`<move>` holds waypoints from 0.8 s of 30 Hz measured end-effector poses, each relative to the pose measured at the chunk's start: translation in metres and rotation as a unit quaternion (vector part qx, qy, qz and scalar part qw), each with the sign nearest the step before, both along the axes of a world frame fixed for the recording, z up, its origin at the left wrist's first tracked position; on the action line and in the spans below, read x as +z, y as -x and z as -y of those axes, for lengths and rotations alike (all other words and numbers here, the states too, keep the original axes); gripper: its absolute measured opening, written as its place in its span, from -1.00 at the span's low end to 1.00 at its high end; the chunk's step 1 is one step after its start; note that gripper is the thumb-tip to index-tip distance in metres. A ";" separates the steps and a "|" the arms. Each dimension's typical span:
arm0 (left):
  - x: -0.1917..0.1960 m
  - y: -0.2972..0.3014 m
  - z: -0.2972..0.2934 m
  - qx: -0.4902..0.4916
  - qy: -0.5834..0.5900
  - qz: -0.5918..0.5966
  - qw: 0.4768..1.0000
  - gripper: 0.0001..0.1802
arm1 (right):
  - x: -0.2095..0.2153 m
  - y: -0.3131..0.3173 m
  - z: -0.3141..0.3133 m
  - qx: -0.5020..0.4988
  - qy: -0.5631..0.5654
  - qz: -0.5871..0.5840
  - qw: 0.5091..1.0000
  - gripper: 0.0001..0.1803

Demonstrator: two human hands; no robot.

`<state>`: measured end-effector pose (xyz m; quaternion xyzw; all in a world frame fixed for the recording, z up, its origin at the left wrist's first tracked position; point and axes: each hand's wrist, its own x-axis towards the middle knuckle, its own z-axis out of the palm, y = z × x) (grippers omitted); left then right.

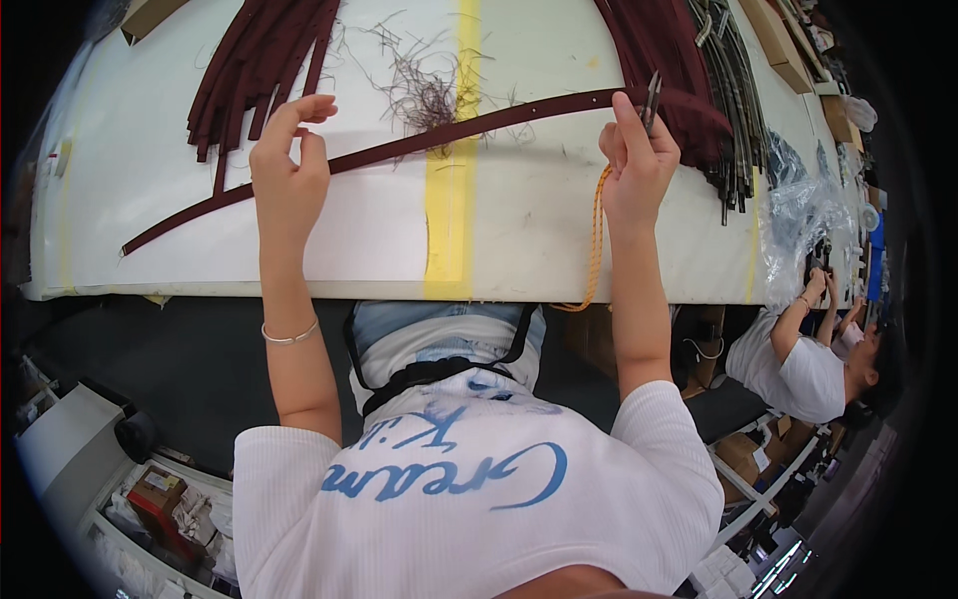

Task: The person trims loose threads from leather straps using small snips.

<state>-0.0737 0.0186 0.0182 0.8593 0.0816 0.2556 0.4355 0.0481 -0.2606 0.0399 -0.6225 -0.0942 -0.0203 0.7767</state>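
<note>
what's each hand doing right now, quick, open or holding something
Left hand: fingers pinching the dark red strap on the white table.
Right hand: closed on small metal snips, at the same strap; an orange cord hangs from it.

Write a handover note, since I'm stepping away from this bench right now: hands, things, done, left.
Left hand: on the strap, grip unclear.
Right hand: shut on snips near the strap's right end; an orange cord hangs below it.
The strap lies across the table, with strap piles behind.
Done: thread scraps already lie loose.
Left: probably this strap's trimming.
</note>
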 end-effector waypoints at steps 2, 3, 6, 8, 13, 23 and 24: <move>-0.001 0.008 -0.002 0.020 0.017 -0.017 1.000 -0.67 | 0.000 0.000 -0.001 0.006 -0.003 0.002 1.000 -0.57; 0.000 0.009 0.007 -0.003 -0.006 0.000 1.000 -0.71 | -0.001 0.000 -0.001 0.007 -0.005 0.001 1.000 -0.57; -0.001 0.002 0.029 -0.048 -0.070 0.035 0.996 -0.73 | 0.000 -0.001 -0.001 0.010 0.002 0.011 1.000 -0.58; -0.002 -0.003 0.040 -0.092 -0.178 0.036 0.979 -0.68 | 0.000 0.000 -0.003 0.014 0.011 0.022 1.000 -0.58; -0.002 -0.014 0.045 -0.072 -0.212 0.070 0.972 -0.68 | -0.002 -0.001 -0.002 0.030 -0.005 0.045 0.999 -0.54; -0.042 -0.037 0.052 -0.127 -0.316 -0.021 0.940 -0.47 | -0.001 0.004 -0.003 0.075 -0.058 0.066 0.993 -0.49; -0.038 -0.038 0.053 -0.127 -0.318 -0.020 0.939 -0.47 | -0.001 0.002 -0.001 0.073 -0.060 0.067 0.993 -0.49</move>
